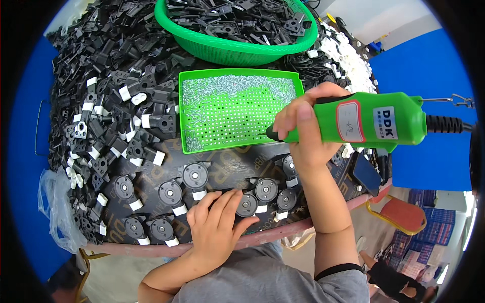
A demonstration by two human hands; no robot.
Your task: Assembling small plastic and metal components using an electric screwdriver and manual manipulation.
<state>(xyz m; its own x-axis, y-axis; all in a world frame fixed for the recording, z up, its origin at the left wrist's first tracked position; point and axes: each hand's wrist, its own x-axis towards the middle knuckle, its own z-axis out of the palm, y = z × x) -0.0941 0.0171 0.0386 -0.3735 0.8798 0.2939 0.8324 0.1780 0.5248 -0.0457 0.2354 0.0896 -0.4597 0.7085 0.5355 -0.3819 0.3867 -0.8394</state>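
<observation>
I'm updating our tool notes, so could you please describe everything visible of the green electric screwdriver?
The electric screwdriver has a thick, bright green, plastic-looking body bearing a red-bordered white label and a silvery label. It is held roughly level, the right hand wrapped around its front end. Its black nose points left, overlapping the green tray in this view. At the rear are a metal clip and a ribbed black cable sleeve. Whether it is running cannot be told.

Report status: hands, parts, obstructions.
Right hand gripping green power screwdriver by the screw tray. Left hand at a round black part, grip unclear. Loose black parts crowd left side.
</observation>
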